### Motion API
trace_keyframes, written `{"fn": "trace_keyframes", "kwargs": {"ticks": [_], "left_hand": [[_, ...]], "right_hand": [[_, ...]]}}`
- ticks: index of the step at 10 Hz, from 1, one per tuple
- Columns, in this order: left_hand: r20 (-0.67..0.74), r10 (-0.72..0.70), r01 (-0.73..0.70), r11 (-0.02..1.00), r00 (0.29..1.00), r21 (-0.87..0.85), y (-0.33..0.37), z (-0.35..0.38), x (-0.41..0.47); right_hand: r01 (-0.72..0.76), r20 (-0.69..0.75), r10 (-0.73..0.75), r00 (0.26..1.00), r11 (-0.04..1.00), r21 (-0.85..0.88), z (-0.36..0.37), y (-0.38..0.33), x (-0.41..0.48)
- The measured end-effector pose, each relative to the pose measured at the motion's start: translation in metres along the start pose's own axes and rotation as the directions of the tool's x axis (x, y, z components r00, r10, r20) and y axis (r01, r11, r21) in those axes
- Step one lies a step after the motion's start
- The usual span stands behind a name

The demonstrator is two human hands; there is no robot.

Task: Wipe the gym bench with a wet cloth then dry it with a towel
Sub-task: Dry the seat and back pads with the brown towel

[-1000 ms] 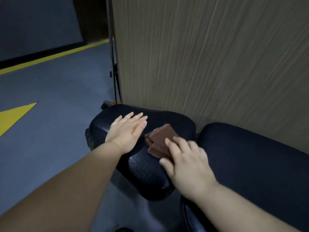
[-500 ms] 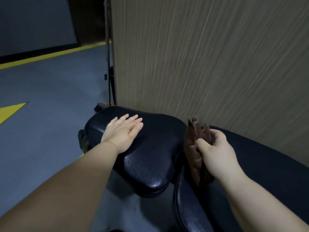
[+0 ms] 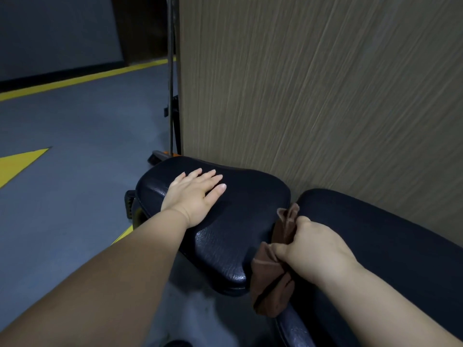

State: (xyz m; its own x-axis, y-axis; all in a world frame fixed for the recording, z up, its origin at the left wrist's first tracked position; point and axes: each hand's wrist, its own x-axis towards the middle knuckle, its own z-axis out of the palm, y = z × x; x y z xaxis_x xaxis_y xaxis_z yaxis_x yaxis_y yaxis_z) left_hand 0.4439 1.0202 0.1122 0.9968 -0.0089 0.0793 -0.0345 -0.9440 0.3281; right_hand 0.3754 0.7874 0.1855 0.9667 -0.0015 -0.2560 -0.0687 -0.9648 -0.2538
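The gym bench has two black padded parts: a seat pad (image 3: 240, 221) in the middle and a long back pad (image 3: 390, 246) at the right, with a narrow gap between them. My left hand (image 3: 194, 196) lies flat and open on the seat pad's far left part. My right hand (image 3: 310, 249) grips a brown cloth (image 3: 271, 279) that is bunched up and pushed down into the gap between the pads. Part of the cloth hangs below my fist; another part sticks up above it.
A wood-grain panel (image 3: 325, 96) rises right behind the bench. A thin black metal stand (image 3: 172, 96) is at the panel's left edge. Blue-grey floor (image 3: 75, 159) with yellow markings spreads to the left.
My right hand took the cloth off the seat pad's top, gathered it and brought it into the gap between the pads, then slid it toward me. My left hand stayed flat on the seat.
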Motion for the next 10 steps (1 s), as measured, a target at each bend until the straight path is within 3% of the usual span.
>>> {"fn": "trace_keyframes", "kwargs": {"ticks": [3,6,10], "left_hand": [[-0.006,0.003,-0.003,1.0,1.0,-0.002,0.0,0.0,0.0],[-0.004,0.008,-0.008,1.0,1.0,0.0,0.001,0.001,0.001],[-0.011,0.001,-0.001,1.0,1.0,0.017,-0.005,0.005,0.001]], "right_hand": [[0.048,-0.15,-0.029,0.988,0.991,0.125,0.012,0.002,0.024],[-0.032,-0.266,0.059,0.962,0.994,0.105,-0.002,0.007,0.086],[-0.102,-0.254,0.101,0.962,0.995,0.009,-0.01,0.0,0.148]]}}
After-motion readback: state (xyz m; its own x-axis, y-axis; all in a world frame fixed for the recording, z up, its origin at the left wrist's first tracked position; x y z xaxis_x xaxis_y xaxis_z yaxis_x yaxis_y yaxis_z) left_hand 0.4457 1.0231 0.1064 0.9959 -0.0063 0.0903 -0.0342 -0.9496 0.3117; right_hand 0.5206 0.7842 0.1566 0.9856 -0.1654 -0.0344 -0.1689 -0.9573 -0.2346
